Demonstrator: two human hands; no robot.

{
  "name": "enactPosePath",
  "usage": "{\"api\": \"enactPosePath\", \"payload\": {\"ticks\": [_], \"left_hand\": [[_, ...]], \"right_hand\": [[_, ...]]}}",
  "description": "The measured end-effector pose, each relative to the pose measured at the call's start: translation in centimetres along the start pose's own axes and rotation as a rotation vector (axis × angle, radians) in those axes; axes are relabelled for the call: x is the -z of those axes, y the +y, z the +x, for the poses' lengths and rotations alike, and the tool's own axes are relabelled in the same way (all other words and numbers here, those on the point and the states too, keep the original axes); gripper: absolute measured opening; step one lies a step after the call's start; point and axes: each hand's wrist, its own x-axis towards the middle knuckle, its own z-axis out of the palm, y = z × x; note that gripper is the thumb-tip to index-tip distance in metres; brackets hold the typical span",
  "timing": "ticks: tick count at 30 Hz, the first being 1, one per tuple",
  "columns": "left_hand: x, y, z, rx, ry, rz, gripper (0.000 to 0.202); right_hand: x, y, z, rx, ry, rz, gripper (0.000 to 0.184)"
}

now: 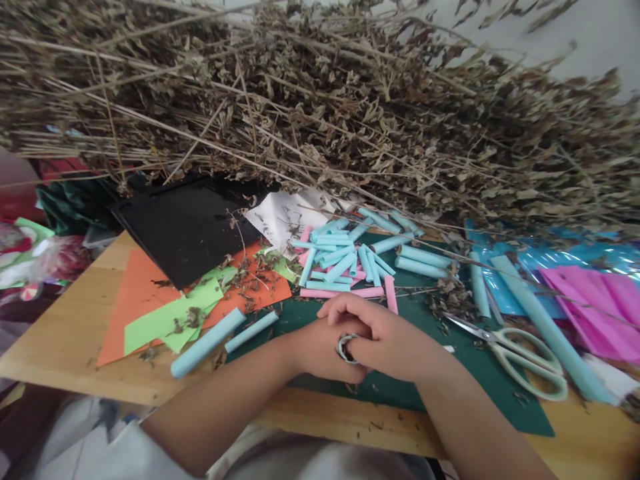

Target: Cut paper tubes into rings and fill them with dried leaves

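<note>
Both hands meet over the dark green mat (450,380) at the table's front edge. My left hand (320,350) and my right hand (385,333) are closed together around a small light-blue paper roll (346,348), whose round open end faces me. The right hand's fingers lie over the left hand. Just beyond the hands lies a heap of several short light-blue and pink paper rolls (350,260).
A big pile of dried leafy branches (325,113) covers the back of the table. Scissors (520,357) lie right of the hands. Orange (130,300) and green paper sheets (170,320), a black sheet (195,227), two blue rolls (207,343), long blue tubes (545,327), pink paper (595,300).
</note>
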Motion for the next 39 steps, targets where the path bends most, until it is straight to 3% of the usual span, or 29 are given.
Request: {"api": "enactPosePath", "payload": {"ticks": [4,9,15,19,24,32,35,39], "left_hand": [[0.0,-0.2,0.1,0.005,-0.065,0.07,0.018],[0.1,0.0,-0.1,0.015,-0.02,0.061,0.022],[0.1,0.1,-0.4,0.086,0.034,0.087,0.009],[0.1,0.0,-0.4,0.09,0.036,0.02,0.006],[0.1,0.0,-0.3,0.118,0.041,0.1,0.012],[-0.2,-0.3,-0.4,0.075,0.048,0.07,0.013],[-0.1,-0.3,-0.3,0.098,0.044,0.123,0.015],[-0.1,-0.3,-0.3,0.096,0.059,0.008,0.01]], "right_hand": [[0.2,0.7,-0.1,0.192,-0.037,0.087,0.031],[0.6,1.4,-0.3,0.363,-0.018,0.188,0.007],[1.0,1.4,-0.3,0.41,0.026,0.305,0.028],[1.4,1.8,-0.4,0.385,0.026,0.228,0.024],[1.8,2.0,-0.6,0.401,0.046,0.1,0.019],[1.8,1.5,-0.9,0.435,0.148,-0.141,0.015],[1.5,1.2,-1.0,0.498,0.219,-0.206,0.018],[1.2,0.9,-1.1,0.626,0.241,-0.247,0.015]]}}
